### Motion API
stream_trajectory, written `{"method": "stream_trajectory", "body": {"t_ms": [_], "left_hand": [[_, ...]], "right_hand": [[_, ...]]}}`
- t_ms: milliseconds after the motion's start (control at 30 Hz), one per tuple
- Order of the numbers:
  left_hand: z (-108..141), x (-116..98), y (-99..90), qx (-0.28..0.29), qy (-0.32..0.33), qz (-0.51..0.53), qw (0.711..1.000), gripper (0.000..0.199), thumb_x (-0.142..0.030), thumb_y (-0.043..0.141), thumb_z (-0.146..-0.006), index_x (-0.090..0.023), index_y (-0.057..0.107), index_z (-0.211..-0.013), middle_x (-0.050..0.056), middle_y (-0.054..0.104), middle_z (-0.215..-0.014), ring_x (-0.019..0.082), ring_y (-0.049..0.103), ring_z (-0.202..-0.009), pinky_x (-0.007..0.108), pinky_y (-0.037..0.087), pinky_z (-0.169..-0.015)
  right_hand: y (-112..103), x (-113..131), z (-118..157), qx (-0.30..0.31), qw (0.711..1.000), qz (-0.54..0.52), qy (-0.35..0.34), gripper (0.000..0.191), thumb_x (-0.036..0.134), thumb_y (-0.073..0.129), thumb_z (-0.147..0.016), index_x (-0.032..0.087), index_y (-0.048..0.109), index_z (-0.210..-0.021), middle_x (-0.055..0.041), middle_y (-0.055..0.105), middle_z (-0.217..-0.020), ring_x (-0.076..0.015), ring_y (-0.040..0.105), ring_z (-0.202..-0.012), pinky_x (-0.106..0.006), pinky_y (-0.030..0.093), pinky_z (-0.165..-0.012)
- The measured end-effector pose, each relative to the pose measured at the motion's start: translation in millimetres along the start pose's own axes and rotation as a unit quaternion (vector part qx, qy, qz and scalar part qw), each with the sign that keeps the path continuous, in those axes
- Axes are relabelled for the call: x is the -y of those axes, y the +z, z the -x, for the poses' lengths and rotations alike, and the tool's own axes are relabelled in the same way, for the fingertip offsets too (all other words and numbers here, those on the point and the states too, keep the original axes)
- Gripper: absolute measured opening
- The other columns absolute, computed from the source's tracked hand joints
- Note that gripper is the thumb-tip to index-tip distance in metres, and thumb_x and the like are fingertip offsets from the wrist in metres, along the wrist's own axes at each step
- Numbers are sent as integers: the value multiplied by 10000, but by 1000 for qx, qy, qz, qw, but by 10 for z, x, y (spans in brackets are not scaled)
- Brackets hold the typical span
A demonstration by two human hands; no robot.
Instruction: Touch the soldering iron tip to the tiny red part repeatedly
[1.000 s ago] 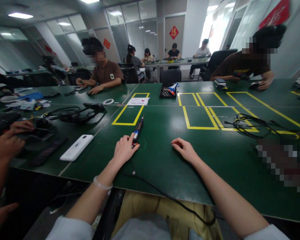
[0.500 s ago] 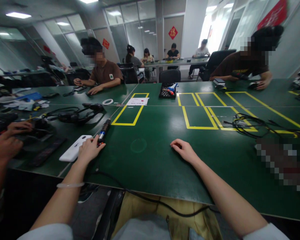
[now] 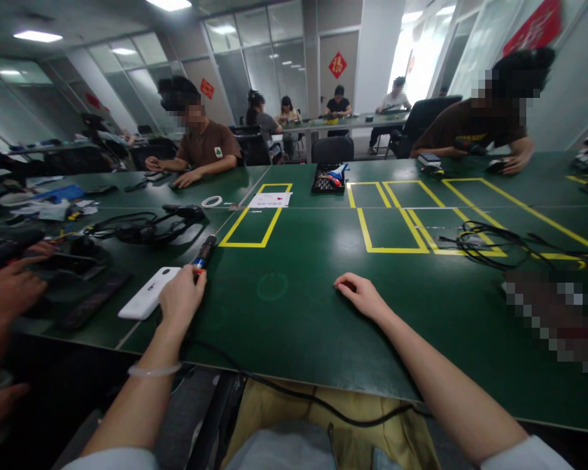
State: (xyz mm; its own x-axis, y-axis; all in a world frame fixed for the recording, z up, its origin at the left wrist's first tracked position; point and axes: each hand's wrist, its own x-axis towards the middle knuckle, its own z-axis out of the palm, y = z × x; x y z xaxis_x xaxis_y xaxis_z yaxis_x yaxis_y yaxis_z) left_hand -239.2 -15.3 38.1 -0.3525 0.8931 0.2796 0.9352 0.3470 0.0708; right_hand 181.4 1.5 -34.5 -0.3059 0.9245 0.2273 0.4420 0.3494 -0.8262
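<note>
My left hand (image 3: 183, 290) is closed around the near end of a dark cylindrical tool (image 3: 206, 251) with a blue band, which lies on the green table (image 3: 284, 339) and points away from me. Just left of that hand is a white phone-like device (image 3: 147, 295), lying flat. My right hand (image 3: 360, 294) rests on the table right of centre, its fingers curled; whether anything small is inside them is hidden.
Yellow tape rectangles (image 3: 396, 250) mark the table. Beyond are a black tray (image 3: 328, 179), a paper sign (image 3: 273, 200) and a tape roll (image 3: 212, 202). Black cables (image 3: 475, 241) lie right, a headset (image 3: 151, 225) left. Another person's hands (image 3: 12, 290) work at far left.
My left hand has shifted slightly right and closed on the tool's near end. The other person's hands at far left have moved. My right hand has stayed in place.
</note>
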Motion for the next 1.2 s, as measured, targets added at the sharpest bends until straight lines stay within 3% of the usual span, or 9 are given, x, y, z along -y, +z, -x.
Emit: {"method": "stream_trajectory", "body": {"t_ms": [100,167,267,367,467,600,767,967,1200], "left_hand": [[49,-515,-44,35,85,196,976,349,-458,411,-874,-191,570,-1032,65,673,-958,222,633,-870,322,469,-775],[130,-961,-44,114,151,329,925,352,-462,432,-870,-190,585,-1032,42,680,-928,181,631,-843,295,471,-795],[281,-1606,-4,243,233,449,827,382,-453,462,-864,-157,630,-1038,53,667,-899,153,602,-788,288,466,-772],[424,-2049,92,341,251,532,733,409,-418,545,-831,-125,613,-1108,51,643,-866,119,564,-716,271,452,-717],[538,-2250,242,394,228,576,680,477,-393,618,-793,-110,558,-1172,12,608,-738,111,559,-683,258,441,-690],[623,-2297,447,402,186,602,664,459,-393,670,-756,-99,552,-1088,-5,595,-669,103,558,-638,248,436,-666],[624,-2280,557,416,132,625,648,376,-485,596,-794,-122,544,-880,21,614,-714,100,566,-597,264,455,-645],[638,-2261,555,399,180,622,649,311,-383,686,-735,-127,548,-844,-2,589,-727,87,549,-653,241,430,-680],[641,-2256,544,368,213,599,679,256,-318,687,-728,-128,568,-851,9,606,-792,97,560,-718,222,409,-689]], "right_hand": [[-1,21,1,2,1000,-11,4,168,284,514,-858,192,650,-900,-20,645,-786,-163,566,-698,-276,424,-658],[-6,25,3,4,1000,-25,8,174,297,520,-859,189,649,-903,-21,647,-784,-162,570,-699,-276,430,-662],[-12,17,0,20,997,-76,20,197,326,530,-861,181,640,-936,-25,666,-804,-162,595,-718,-282,454,-690],[-14,8,-16,22,989,-143,20,248,371,521,-876,170,628,-976,-32,676,-798,-158,608,-722,-288,474,-712],[-4,6,-35,31,978,-204,20,287,418,545,-868,166,619,-984,-41,677,-807,-154,607,-712,-288,485,-694],[37,-2,-46,54,966,-252,22,298,434,637,-811,175,605,-954,-41,679,-834,-149,608,-709,-282,485,-677],[75,-19,-45,31,971,-238,4,257,386,648,-800,188,574,-947,-30,647,-850,-137,582,-701,-265,465,-652],[67,-28,-40,-6,992,-127,-13,222,337,608,-816,189,550,-972,-19,619,-853,-135,562,-724,-254,437,-638],[49,-47,-46,-6,996,-90,-1,167,303,598,-815,178,598,-926,-10,613,-801,-140,566,-712,-264,440,-654]]}}
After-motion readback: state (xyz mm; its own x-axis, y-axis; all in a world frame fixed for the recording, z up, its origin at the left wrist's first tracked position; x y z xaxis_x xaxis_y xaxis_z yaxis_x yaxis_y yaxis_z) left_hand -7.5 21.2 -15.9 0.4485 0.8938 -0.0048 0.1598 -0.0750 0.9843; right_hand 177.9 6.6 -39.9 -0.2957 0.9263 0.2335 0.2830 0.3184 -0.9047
